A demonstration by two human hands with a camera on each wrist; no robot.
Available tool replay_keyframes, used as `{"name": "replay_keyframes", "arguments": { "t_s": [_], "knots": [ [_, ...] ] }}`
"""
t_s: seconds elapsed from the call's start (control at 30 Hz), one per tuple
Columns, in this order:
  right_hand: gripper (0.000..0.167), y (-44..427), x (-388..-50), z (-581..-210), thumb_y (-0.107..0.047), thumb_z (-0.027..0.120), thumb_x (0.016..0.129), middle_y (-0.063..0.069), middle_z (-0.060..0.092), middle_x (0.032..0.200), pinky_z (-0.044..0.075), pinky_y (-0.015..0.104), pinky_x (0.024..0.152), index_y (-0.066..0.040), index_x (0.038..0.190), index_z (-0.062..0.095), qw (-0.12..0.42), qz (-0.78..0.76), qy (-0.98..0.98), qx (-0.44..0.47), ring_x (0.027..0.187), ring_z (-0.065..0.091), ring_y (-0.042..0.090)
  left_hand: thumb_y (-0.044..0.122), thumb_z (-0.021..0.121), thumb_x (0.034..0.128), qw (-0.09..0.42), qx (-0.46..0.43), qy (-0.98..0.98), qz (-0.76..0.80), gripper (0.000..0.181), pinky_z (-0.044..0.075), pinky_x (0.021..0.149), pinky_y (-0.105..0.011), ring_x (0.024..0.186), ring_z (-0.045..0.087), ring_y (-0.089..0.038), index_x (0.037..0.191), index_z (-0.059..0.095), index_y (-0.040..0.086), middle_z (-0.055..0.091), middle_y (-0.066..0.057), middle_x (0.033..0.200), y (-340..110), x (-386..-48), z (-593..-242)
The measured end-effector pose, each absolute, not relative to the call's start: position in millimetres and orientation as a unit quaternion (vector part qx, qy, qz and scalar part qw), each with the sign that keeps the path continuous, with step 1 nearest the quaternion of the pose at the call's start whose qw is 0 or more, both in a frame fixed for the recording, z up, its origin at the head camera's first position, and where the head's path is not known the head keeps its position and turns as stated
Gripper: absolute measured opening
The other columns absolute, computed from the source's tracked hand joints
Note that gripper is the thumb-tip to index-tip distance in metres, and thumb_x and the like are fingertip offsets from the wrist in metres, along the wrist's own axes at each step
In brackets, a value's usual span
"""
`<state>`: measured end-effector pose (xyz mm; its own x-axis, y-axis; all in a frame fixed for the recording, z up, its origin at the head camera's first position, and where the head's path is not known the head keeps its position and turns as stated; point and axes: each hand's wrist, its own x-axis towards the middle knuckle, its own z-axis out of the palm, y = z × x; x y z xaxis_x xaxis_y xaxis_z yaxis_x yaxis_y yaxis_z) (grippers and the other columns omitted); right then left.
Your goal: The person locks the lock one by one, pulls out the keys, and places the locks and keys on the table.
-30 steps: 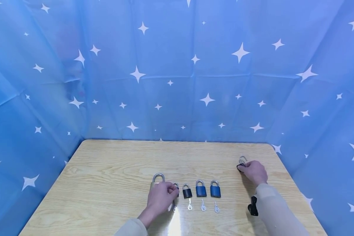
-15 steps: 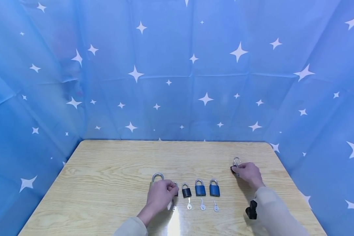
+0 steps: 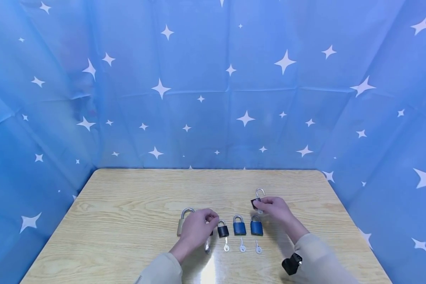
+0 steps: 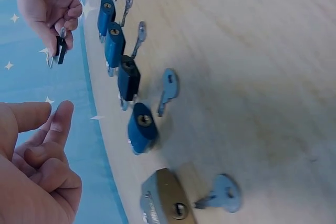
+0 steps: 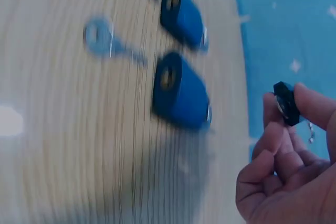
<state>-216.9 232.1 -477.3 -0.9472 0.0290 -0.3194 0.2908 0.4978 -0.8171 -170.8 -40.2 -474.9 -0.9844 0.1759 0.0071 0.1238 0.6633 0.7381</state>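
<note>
My right hand (image 3: 278, 208) pinches a small black padlock (image 3: 255, 203) between thumb and fingers, raised above the table. Its shackle is swung open, and a silver key (image 4: 62, 32) shows at its underside. To the left, my left hand (image 3: 198, 227) hovers at the row of padlocks; its thumb and index finger are apart with nothing between them. Partly hidden behind it are a large brass padlock (image 3: 180, 228) and a small dark padlock (image 4: 143, 128). Rightward stand a black padlock (image 3: 223, 231) and two blue padlocks, one inner (image 3: 239, 228) and one outer (image 3: 256, 228).
Silver keys lie before the row, among them one by the black padlock (image 3: 226, 247), one by the inner blue padlock and one key (image 3: 258, 250) at the right end. Another key (image 4: 224, 194) lies by the brass padlock. A starry blue curtain (image 3: 198, 79) surrounds the wooden table (image 3: 110, 221).
My right hand has carried the black padlock leftward, from the table's right side to behind the blue padlocks. The left hand has shifted slightly to the right.
</note>
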Motion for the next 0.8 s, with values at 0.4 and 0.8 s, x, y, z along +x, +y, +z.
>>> {"name": "replay_keyframes", "arguments": {
  "t_s": [0.4,0.8],
  "knots": [
    [0.031,176.2,-192.2,-475.7,-0.033,0.071,0.088,0.003,0.071,0.091,0.048,0.036,0.079,-0.003,0.096,0.068,0.14,-0.548,0.821,0.078,0.086,0.059,0.015,0.031,0.059,0.0957,0.005,0.1,0.916,0.389,0.019,0.039,0.053,-0.023,0.059,0.053,-0.005,0.105,0.074,0.022,0.073,0.006,0.09,-23.5,-194.3,-462.2],
    [0.029,148.1,-177.1,-479.8,-0.028,0.074,0.086,0.001,0.07,0.075,0.044,0.03,0.077,-0.001,0.094,0.066,0.147,-0.59,0.794,0.011,0.078,0.06,0.012,0.032,0.056,0.0988,0.063,0.119,0.894,0.428,0.022,0.041,0.056,-0.025,0.053,0.046,-0.008,0.11,0.073,0.022,0.073,0.002,0.105,-14.0,-206.7,-463.6]
  ]
}}
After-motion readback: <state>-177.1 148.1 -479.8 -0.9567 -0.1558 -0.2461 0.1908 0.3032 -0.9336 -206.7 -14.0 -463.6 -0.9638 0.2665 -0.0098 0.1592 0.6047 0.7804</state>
